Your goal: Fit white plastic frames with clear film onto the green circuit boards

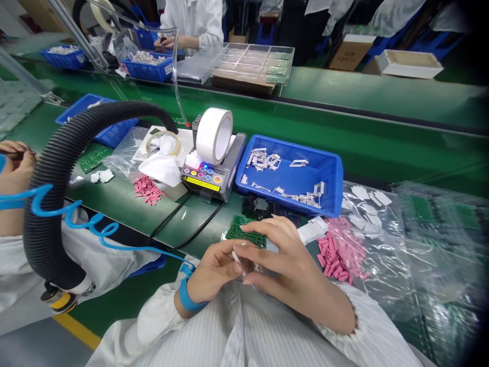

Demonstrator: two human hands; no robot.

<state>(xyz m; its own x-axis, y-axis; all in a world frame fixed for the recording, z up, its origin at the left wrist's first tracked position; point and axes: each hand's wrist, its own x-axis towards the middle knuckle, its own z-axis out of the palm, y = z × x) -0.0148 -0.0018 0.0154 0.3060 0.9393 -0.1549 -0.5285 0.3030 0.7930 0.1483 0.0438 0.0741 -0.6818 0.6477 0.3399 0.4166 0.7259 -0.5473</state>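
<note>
Close to my body, a small white-framed piece with a brownish, glossy face (247, 264) is gripped between both hands. My left hand (219, 272), with a blue strap (187, 290) on its wrist, pinches its left side. The thumb and fingers of my right hand (280, 257) close on its right side and partly cover it. Just beyond my fingers lie green circuit boards (239, 228). White rectangular pieces (313, 230) and a heap of pink strips (338, 252) are to the right of my right hand.
A blue bin (292, 176) holds white plastic frames. Left of it, a tape dispenser (233, 168) carries a white roll (214, 135). A black ribbed hose (49, 188) arches across the left, and a coiled blue cord (103, 230) reaches my wrist. Other people sit left and opposite.
</note>
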